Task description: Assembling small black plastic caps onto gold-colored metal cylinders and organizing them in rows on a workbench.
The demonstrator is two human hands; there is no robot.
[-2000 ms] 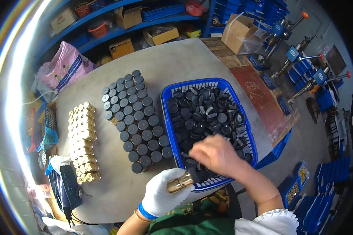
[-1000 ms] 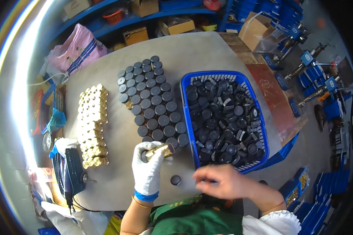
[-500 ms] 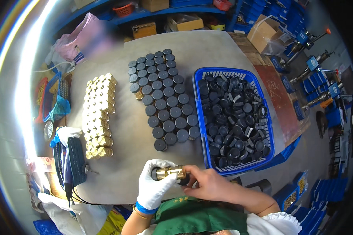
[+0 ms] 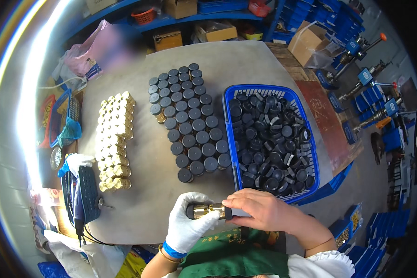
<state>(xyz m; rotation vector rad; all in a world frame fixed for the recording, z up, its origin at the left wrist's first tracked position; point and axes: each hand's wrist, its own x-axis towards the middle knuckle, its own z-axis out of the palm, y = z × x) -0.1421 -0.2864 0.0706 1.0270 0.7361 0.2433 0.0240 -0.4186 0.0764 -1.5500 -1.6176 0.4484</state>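
Note:
My left hand point(image 4: 183, 222), in a white glove, is wrapped around a brass cylindrical fitting point(image 4: 202, 211), held sideways just off the table's near edge. Black caps sit at both ends of the fitting. My bare right hand point(image 4: 262, 209) has its thumb and fingers closed on the black cap point(image 4: 228, 212) at the right end. Beyond my hands stand rows of black-capped brass fittings point(image 4: 189, 121). Farther left is a block of uncapped brass fittings point(image 4: 115, 134). To the right, a blue plastic basket point(image 4: 230, 139) holds many loose black caps point(image 4: 275, 143).
At the left edge lie a corded tool point(image 4: 78, 199) and a dark blue basket point(image 4: 93, 192) with a white glove on it. Blue clamp-like hand presses point(image 4: 366, 76) line the right side. A pink bag point(image 4: 85, 53) and a cardboard box point(image 4: 306, 44) lie farther back.
The right hand has shifted from below the fitting's right end to over it, its fingers now straighter on the cap. The fitting is more level, and the view has shifted slightly.

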